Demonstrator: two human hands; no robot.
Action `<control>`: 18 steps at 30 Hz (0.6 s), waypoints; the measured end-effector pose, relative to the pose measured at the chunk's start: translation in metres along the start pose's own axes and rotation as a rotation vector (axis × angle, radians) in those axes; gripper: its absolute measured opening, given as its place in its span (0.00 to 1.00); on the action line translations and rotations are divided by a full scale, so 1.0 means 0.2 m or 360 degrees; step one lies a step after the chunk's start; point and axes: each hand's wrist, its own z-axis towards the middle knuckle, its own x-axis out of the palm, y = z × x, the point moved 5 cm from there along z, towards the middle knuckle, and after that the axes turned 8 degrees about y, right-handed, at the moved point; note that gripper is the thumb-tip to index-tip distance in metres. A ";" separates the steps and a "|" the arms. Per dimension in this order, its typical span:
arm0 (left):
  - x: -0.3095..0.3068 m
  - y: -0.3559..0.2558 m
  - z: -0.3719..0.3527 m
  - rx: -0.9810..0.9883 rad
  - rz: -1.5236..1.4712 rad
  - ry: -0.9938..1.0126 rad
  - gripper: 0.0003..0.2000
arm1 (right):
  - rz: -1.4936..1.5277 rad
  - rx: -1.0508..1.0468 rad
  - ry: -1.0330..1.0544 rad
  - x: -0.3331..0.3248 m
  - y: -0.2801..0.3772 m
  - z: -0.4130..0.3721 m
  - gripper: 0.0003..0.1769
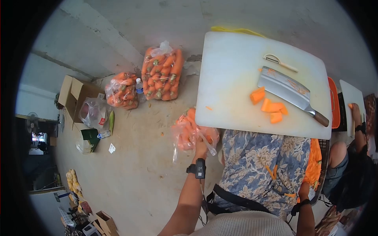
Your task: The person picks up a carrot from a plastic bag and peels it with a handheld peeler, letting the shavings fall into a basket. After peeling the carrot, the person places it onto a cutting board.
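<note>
My left hand (201,148) is at the near edge of an open plastic bag of peeled carrots (185,131) on the floor, its fingers partly hidden by the plastic. By my lap on the right, my right hand (304,191) hangs beside a dark crate of orange carrot pieces (314,165); its fingers are hard to make out. On the white cutting board (228,78) lie several cut carrot chunks (271,106), a cleaver (289,89) with orange scraps on its blade, and a peeler (280,63).
Two full bags of carrots (162,74) (123,91) stand by the wall with a water bottle (139,85) between them. A cardboard box (75,96) is at the left. Another person (350,169) works at a second board (348,92) on the right.
</note>
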 end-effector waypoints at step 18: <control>0.04 0.18 0.21 -0.0204 0.0864 -0.0359 0.17 | 0.0060 0.0094 -0.0051 -0.08 0.09 -0.05 0.20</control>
